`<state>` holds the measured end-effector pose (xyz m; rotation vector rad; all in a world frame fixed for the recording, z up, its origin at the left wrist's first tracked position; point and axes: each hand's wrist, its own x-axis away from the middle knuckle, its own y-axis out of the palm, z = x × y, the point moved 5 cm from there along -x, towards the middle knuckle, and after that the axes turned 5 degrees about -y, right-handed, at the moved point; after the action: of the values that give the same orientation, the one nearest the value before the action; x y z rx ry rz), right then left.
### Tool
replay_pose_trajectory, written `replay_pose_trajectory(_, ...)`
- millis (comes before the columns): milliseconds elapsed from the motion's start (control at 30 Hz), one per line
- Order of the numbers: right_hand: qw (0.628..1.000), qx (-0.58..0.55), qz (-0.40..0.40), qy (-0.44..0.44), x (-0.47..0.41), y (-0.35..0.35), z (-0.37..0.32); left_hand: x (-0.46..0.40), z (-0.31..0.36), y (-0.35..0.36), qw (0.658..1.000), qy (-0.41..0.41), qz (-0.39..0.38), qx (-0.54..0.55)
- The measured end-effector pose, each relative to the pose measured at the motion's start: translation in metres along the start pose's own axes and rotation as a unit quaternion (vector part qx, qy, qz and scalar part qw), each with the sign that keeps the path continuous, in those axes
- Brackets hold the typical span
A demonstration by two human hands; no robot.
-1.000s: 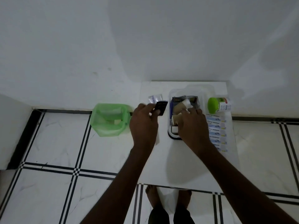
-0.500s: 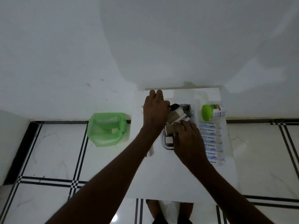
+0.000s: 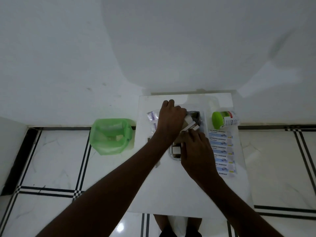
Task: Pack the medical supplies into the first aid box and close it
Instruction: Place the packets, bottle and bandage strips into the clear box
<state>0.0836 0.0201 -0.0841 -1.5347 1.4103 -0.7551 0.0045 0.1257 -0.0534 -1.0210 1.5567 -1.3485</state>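
The clear first aid box stands on a small white table, mostly covered by my hands. My left hand lies over its far left part with fingers curled; what they grip is hidden. A dark packet shows inside the box just right of that hand. My right hand covers the near part, its fingertips closed on the near end of a small white carton with a brown stripe, tilted over the box. A strip of antiseptic bandages lies right of the box.
A green-capped bottle lies on its side at the table's far right. Foil sachets lie left of my left hand. A green bin stands on the tiled floor left of the table. A white wall is right behind.
My left hand, which held a dark packet left of the box, has moved right and farther, over the box. My right hand stayed at the near part and now holds the striped carton.
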Motion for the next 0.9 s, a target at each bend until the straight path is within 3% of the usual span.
replay_pose_trajectory(167, 1.000, 0.005, -0.010, 0.007, 0.000, 0.001, 0.000, -0.001, 0.004, -0.004, 0.998, 0.017, -0.053, 0.023)
replay_pose_trajectory(333, 1.000, -0.015, -0.015, 0.011, 0.000, 0.000, 0.000, -0.002, -0.010, -0.018, 0.991, -0.006, 0.002, 0.130)
replay_pose_trajectory(500, 0.996, -0.024, 0.083, -0.013, -0.003, -0.037, 0.005, 0.011, -0.023, -0.019, 0.974, -0.037, 0.029, 0.222)
replay_pose_trajectory(633, 0.989, 0.009, 0.135, 0.060, -0.022, -0.073, 0.052, 0.022, -0.020, -0.010, 0.976, -0.032, 0.030, 0.212)
replay_pose_trajectory(700, 0.992, 0.067, 0.072, 0.086, -0.036, -0.074, 0.085, 0.027, -0.013, -0.005, 0.981, -0.024, 0.019, 0.191)
replay_pose_trajectory(800, 0.982, 0.117, -0.119, 0.088, -0.051, -0.052, 0.124, 0.033, -0.011, -0.003, 0.982, -0.026, 0.025, 0.187)
replay_pose_trajectory(900, 0.980, 0.107, -0.151, 0.065, -0.061, -0.045, 0.135, 0.039, -0.018, -0.003, 0.974, -0.051, 0.040, 0.217)
